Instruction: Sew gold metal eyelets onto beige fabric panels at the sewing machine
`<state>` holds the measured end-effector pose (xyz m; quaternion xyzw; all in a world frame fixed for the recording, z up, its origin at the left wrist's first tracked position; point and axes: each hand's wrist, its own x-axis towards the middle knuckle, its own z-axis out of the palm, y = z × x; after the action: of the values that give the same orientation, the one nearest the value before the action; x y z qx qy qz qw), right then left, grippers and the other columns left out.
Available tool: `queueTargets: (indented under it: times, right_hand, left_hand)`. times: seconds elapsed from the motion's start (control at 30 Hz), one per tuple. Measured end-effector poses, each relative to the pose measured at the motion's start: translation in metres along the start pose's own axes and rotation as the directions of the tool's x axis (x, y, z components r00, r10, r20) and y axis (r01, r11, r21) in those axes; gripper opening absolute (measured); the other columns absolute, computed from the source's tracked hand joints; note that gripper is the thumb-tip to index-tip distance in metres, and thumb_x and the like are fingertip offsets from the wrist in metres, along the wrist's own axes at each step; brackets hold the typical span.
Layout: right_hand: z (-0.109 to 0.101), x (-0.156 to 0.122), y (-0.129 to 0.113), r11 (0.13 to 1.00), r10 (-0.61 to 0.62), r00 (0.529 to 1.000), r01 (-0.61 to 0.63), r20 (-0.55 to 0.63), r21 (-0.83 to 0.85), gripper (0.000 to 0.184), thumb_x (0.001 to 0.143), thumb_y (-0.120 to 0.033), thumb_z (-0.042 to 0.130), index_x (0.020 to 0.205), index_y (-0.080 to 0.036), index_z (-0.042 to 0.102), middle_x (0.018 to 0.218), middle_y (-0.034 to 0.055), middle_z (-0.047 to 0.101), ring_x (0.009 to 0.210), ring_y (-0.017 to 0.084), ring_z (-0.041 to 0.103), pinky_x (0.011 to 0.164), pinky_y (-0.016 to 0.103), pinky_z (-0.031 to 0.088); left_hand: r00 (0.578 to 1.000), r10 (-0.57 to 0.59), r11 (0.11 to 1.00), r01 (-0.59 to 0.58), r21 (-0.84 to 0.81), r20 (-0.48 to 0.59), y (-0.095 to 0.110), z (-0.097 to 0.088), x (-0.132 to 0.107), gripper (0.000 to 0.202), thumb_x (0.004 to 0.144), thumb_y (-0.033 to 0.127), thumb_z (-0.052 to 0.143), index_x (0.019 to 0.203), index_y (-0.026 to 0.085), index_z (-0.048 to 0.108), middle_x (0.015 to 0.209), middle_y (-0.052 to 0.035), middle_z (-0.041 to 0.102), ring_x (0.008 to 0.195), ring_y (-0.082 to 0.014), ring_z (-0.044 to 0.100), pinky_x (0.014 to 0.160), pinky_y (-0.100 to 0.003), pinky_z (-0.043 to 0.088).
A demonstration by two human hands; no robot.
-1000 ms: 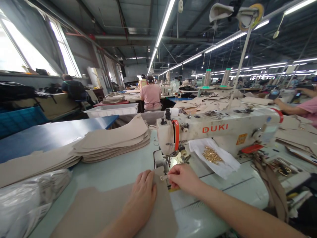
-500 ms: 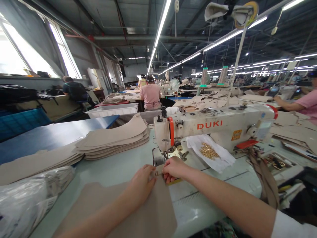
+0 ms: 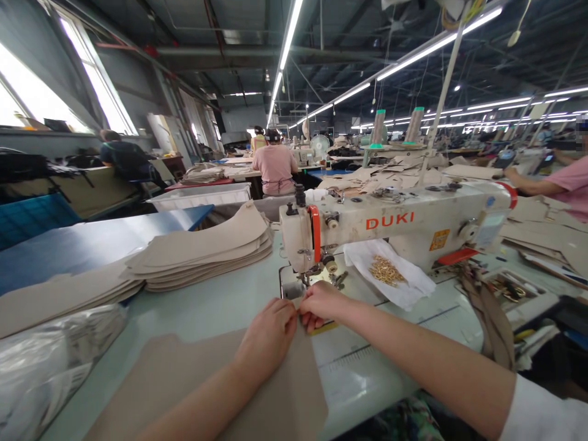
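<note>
A large beige fabric piece (image 3: 289,386) lies flat on the sewing table, its upper corner near the needle area of the sewing machine (image 3: 390,223). My left hand (image 3: 269,331) rests over that corner, fingers curled and pinched together. Close against it, my right hand (image 3: 324,303) pinches at the same spot, just in front of the presser foot. Between the fingertips a small beige fabric tab (image 3: 297,303) shows only slightly; the fingers cover most of it. To the right, small gold-coloured metal fittings (image 3: 386,271) are heaped on a white cloth (image 3: 413,289) beneath the machine arm.
Stacked beige panels (image 3: 206,245) stand left of the machine, with a clear plastic bag (image 3: 59,367) nearer me. A tray (image 3: 509,291) of metal parts and hanging beige straps (image 3: 491,324) are at right. A co-worker in pink (image 3: 275,168) sits ahead; another is at far right.
My hands have drawn together, and the small tab with a metal bit that showed between them is now mostly covered. The camera view has shifted slightly.
</note>
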<state>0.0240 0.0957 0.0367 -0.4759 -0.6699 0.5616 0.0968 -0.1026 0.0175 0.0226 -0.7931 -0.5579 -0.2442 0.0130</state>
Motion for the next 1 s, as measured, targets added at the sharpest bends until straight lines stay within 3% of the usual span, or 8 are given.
queueTargets:
  times: [0.17,0.33,0.37,0.43,0.53,0.63,0.87,1.0]
  right_hand:
    - [-0.003,-0.007,0.004,0.982,-0.115,0.993,0.108,-0.039,-0.154,0.019,0.073,-0.008,0.050,0.058,-0.018,0.054,0.050,-0.0022,0.061,0.042,0.012,0.059,0.045,0.022,0.048]
    - [-0.015,-0.043,0.028,0.834,-0.427,0.900,0.355,-0.086,-0.422,0.014,0.077,-0.009,0.054,0.080,-0.019,0.064,0.089,0.0049,0.068,0.092,0.021,0.061,0.085,0.033,0.045]
    - [-0.017,-0.052,0.034,0.747,-0.506,0.862,0.431,-0.012,-0.505,0.014,0.078,-0.009,0.055,0.081,-0.019,0.064,0.092,0.0057,0.067,0.096,0.022,0.059,0.087,0.034,0.042]
    - [-0.022,-0.067,0.046,0.388,-0.657,0.717,0.586,0.233,-0.711,0.014,0.084,-0.011,0.054,0.091,-0.017,0.064,0.094,0.0077,0.065,0.095,0.022,0.056,0.086,0.034,0.042]
    - [-0.023,-0.077,0.056,0.039,-0.702,0.584,0.604,0.408,-0.796,0.019,0.090,-0.017,0.051,0.106,-0.017,0.060,0.097,0.0076,0.064,0.095,0.021,0.054,0.085,0.033,0.042]
    - [-0.019,-0.072,0.055,-0.018,-0.727,0.550,0.584,0.412,-0.812,0.020,0.091,-0.019,0.051,0.109,-0.016,0.057,0.098,0.0065,0.062,0.095,0.020,0.052,0.086,0.033,0.042]
    - [-0.004,-0.049,0.048,0.044,-0.823,0.492,0.552,0.283,-0.832,0.013,0.090,-0.025,0.053,0.085,-0.016,0.060,0.087,0.0054,0.063,0.089,0.019,0.052,0.087,0.032,0.042]
    - [-0.004,-0.044,0.051,0.001,-0.789,0.485,0.616,0.378,-0.788,0.010,0.091,-0.020,0.052,0.093,-0.016,0.060,0.092,0.0037,0.064,0.090,0.017,0.053,0.088,0.029,0.042]
  left_hand:
    - [0.999,-0.027,1.000,0.027,0.001,0.020,0.000,0.000,0.003,0.022,0.079,0.009,0.043,0.065,0.021,0.055,0.072,-0.0033,0.063,0.076,-0.0188,0.058,0.070,-0.030,0.049]
    - [1.000,-0.016,1.000,0.016,-0.026,0.003,-0.004,0.002,0.002,0.020,0.080,0.008,0.044,0.068,0.020,0.055,0.076,-0.0035,0.064,0.078,-0.0193,0.059,0.072,-0.030,0.048]
    - [1.000,-0.010,1.000,0.011,-0.026,0.002,-0.004,0.002,0.002,0.020,0.080,0.008,0.044,0.068,0.020,0.055,0.076,-0.0035,0.064,0.078,-0.0193,0.059,0.073,-0.030,0.048]
    - [1.000,-0.001,1.000,0.001,-0.025,0.001,-0.005,0.004,0.001,0.020,0.079,0.007,0.044,0.068,0.020,0.055,0.076,-0.0034,0.064,0.079,-0.0194,0.059,0.073,-0.030,0.048]
    - [1.000,0.010,1.000,-0.011,-0.026,-0.008,-0.006,0.005,0.001,0.020,0.079,0.007,0.044,0.068,0.019,0.055,0.075,-0.0030,0.063,0.078,-0.0191,0.059,0.073,-0.030,0.048]
    - [0.999,0.034,0.999,-0.035,-0.019,-0.026,-0.009,0.005,0.001,0.019,0.080,0.008,0.045,0.069,0.020,0.055,0.075,-0.0024,0.063,0.077,-0.0185,0.059,0.072,-0.030,0.049]
    - [0.995,0.085,0.996,-0.084,0.024,-0.051,-0.010,0.007,0.001,0.019,0.081,0.008,0.046,0.068,0.020,0.054,0.071,-0.0018,0.063,0.073,-0.0181,0.059,0.067,-0.029,0.050]
    - [0.994,0.098,0.995,-0.097,0.029,-0.055,-0.012,0.009,-0.001,0.018,0.083,0.010,0.047,0.071,0.019,0.055,0.073,-0.0020,0.064,0.073,-0.0182,0.059,0.068,-0.030,0.050]
